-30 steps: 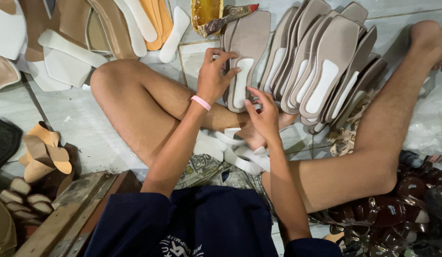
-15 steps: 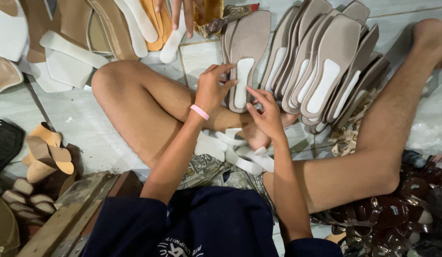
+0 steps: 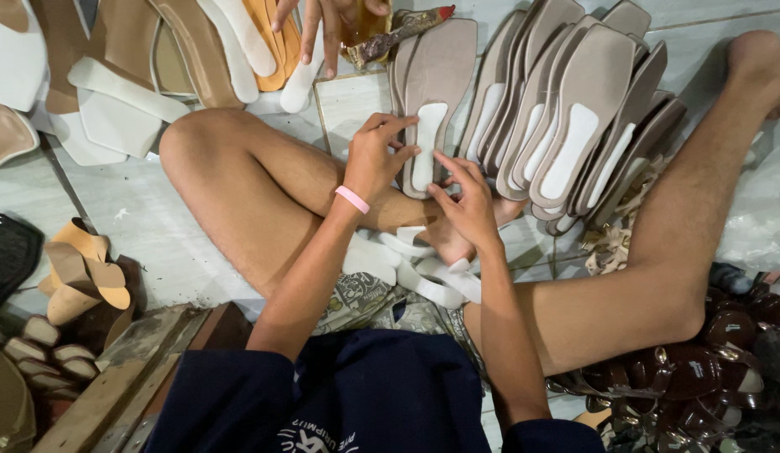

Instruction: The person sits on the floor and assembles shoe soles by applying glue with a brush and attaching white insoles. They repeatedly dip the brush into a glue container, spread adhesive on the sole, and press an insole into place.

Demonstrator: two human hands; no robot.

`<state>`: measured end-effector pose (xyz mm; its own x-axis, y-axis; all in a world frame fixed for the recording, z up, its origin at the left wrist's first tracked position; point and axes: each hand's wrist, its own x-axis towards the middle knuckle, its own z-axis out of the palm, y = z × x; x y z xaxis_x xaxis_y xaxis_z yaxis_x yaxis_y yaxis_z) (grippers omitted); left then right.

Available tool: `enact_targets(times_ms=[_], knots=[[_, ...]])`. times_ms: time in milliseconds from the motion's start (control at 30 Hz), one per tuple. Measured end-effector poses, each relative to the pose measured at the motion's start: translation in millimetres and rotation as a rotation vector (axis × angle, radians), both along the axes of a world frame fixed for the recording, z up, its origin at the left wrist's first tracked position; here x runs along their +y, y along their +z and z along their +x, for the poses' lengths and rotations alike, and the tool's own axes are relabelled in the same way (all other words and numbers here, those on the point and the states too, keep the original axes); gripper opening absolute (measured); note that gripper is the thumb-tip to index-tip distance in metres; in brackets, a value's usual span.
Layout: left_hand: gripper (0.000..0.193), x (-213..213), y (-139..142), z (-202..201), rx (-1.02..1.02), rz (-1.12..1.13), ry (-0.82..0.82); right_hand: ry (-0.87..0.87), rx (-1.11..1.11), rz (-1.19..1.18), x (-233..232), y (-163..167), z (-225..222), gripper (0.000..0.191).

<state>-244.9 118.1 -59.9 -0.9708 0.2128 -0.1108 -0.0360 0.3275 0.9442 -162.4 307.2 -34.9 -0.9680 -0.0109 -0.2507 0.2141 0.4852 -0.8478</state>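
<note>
Pressing white pad (image 3: 427,158) onto grey insole (image 3: 440,75), both hands—left hand (image 3: 380,159), right hand (image 3: 467,205)—pinch it; co-worker's hand (image 3: 323,25) newly at 12 o'clock, prob. unrelated.

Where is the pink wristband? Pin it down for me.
In the head view, the pink wristband sits just left of centre on the left hand's wrist, above the bent leg and left of the grey insole with a white pad.
</note>
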Motion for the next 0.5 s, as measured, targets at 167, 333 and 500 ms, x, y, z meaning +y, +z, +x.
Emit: enact_targets(times_ms=[167,333,500], knots=[[0.048,1.9,-2.4,1.7,0.012,-0.035,0.007,0.005,0.002,0.021,-0.3,-1.7,1.1,0.057],[0.048,2.3,0.1,1.9,0.007,-0.045,0.01,0.011,0.034,0.037,-0.1,-3.9,1.7,0.057],[0.038,3.1,2.5,4.2,0.029,-0.07,0.0,0.009,0.027,0.05,-1.2,-5.0,2.6,0.054]])
